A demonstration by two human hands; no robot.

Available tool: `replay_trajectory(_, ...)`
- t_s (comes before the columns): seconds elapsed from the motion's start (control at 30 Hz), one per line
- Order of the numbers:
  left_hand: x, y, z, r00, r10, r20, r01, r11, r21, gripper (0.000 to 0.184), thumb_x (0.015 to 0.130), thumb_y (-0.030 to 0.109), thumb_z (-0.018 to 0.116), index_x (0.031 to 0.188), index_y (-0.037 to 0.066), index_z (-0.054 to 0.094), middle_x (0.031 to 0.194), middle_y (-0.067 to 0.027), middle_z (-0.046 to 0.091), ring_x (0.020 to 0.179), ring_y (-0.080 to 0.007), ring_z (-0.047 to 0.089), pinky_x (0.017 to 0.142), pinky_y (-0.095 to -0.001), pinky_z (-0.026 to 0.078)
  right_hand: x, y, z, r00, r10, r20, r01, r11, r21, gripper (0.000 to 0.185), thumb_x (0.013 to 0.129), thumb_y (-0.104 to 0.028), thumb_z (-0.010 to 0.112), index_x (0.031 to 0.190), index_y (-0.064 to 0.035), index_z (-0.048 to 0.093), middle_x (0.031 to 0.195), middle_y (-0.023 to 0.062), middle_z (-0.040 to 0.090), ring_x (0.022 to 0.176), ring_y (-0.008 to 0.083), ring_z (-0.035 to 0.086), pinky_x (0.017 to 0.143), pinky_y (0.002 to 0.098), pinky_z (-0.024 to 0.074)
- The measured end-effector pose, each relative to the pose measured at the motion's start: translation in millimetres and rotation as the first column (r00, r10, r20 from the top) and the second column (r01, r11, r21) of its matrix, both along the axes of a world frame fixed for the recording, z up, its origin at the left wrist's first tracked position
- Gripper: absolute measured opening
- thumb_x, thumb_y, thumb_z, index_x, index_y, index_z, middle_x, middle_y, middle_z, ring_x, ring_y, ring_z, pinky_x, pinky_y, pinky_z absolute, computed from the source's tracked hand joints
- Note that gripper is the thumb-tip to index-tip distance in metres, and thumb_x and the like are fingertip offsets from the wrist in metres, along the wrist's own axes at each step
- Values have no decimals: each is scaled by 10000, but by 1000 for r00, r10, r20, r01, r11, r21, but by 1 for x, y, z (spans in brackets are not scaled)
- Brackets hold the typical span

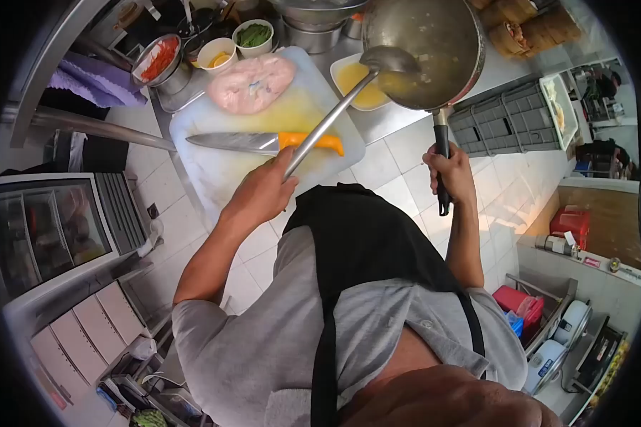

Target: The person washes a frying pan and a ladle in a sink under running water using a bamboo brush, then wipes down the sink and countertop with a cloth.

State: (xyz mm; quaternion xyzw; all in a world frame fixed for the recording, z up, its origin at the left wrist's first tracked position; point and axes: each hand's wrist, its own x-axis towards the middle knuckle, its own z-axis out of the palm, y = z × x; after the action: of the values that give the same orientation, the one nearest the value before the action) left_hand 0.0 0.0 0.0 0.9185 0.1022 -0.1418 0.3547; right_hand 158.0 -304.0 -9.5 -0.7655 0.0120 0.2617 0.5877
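Note:
My left hand [262, 191] is closed around the long metal handle of a ladle [331, 117]. The ladle's dark bowl lies across the near-left rim of a frying pan [424, 35], which has thin liquid and small bits inside. My right hand [450, 171] grips the pan's black handle. Under the ladle and partly hidden by the pan is a white bowl [342, 67] of yellow liquid. Left of it, a white cutting board [214, 174] bears an orange-handled knife [242, 142], with the ladle handle passing above, and a pink lump [253, 82], whose kind I cannot tell.
Behind the board stand a metal bowl of red shreds [160, 58], a cup of yellow pieces [217, 55] and a cup of chopped greens [253, 37]. Metal bowls [313, 32] sit beside them. Grey crates [506, 117] are at right, a glass-door fridge [50, 231] at left.

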Motion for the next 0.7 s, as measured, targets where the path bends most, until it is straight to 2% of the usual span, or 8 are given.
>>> replay_trajectory(0.07,-3,0,8,998,-1,-58,4,999,50,555,855,159,594,1320,-54,380,1152,-308,551,1048,-438,546,913,-425,435,0,1,1,1000,-4,6,4,1000,0,183,754,-114,639,831,5,522,530,34,486,370,122,468,335,262,380)
replay_trajectory(0.17,-11,3,4,996,-57,67,48,990,131,495,867,125,553,1303,-30,377,1079,-304,567,961,-456,562,838,-464,453,2,1,2,1000,-12,18,12,1000,10,178,756,-112,631,825,8,519,529,34,486,368,120,463,335,263,380)
replay_trajectory(0.27,-16,11,1,990,-53,130,48,998,45,513,857,124,576,1304,-51,396,1098,-314,565,991,-439,570,857,-438,455,3,3,-2,1000,-16,27,16,1000,16,169,757,-110,624,820,7,520,535,36,491,366,121,462,334,265,382)
replay_trajectory(0.37,-14,5,13,998,50,24,-45,987,-157,534,843,130,608,1301,-67,417,1090,-315,574,1006,-413,586,871,-409,453,4,-1,-4,999,-14,-40,19,994,107,162,756,-107,620,820,5,522,541,37,493,360,122,460,326,265,383)
replay_trajectory(0.4,-12,3,15,997,66,44,-57,982,-182,544,835,139,628,1286,-90,427,1060,-311,588,1004,-395,596,874,-390,450,6,-2,-5,999,-12,-44,19,990,141,164,756,-107,621,823,6,522,542,36,492,358,122,459,322,264,382)
replay_trajectory(0.5,-5,2,7,978,161,131,-127,964,-233,529,820,106,640,1299,-17,453,893,-159,577,789,-214,545,779,-312,455,4,-7,-14,998,-6,-61,20,973,230,171,754,-106,624,832,6,521,544,35,489,352,120,457,313,260,380)
replay_trajectory(0.6,11,0,17,983,79,165,-63,993,-101,515,831,123,634,1293,-19,456,906,-164,581,797,-226,556,782,-309,458,6,-9,-18,999,-1,-50,15,965,262,182,757,-108,630,840,7,516,547,31,488,351,116,457,309,258,379)
replay_trajectory(0.7,27,1,16,973,-15,231,10,1000,22,498,844,137,619,1289,-15,456,967,-200,602,859,-290,597,810,-334,465,5,-9,-19,999,-9,-34,18,964,263,185,758,-106,630,847,9,515,546,28,485,351,112,454,307,253,373)
